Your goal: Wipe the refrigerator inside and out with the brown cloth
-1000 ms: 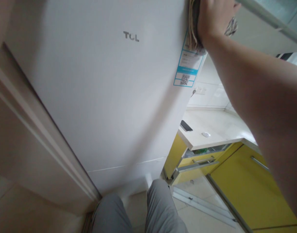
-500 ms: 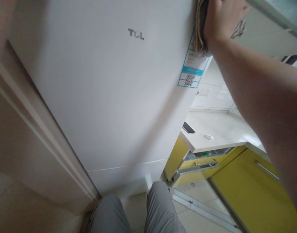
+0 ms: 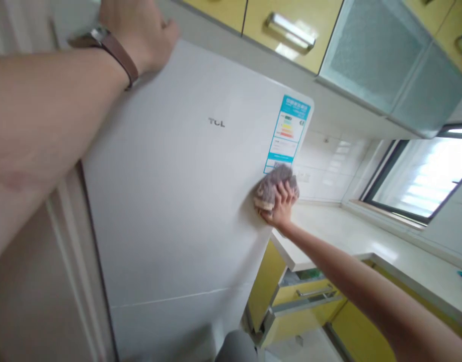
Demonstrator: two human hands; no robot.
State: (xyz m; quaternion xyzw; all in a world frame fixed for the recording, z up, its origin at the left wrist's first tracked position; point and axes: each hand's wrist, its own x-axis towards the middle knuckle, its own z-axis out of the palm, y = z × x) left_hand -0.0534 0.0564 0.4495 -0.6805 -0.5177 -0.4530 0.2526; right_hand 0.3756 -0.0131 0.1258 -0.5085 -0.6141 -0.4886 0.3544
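A white TCL refrigerator (image 3: 170,201) fills the middle, with a blue-edged energy label (image 3: 287,133) near its upper right edge. My right hand (image 3: 282,203) grips a bunched greyish-brown cloth (image 3: 274,185) and presses it on the door's right side, over the label's lower end. At the upper left, my left hand (image 3: 136,35) rests at the refrigerator's top edge, a watch on its wrist. Most of the left fingers are hidden, so their grip does not show.
Yellow wall cabinets (image 3: 291,30) and a frosted glass cabinet door (image 3: 374,55) hang above. A white countertop (image 3: 340,231) runs to the right, with partly open yellow drawers (image 3: 306,296) below. A window (image 3: 415,176) is at the right; a wall panel (image 3: 38,281) stands left.
My right hand with the cloth has slid down the door's right edge, uncovering the label's upper part. My left hand has come into view at the top. The view has tilted up.
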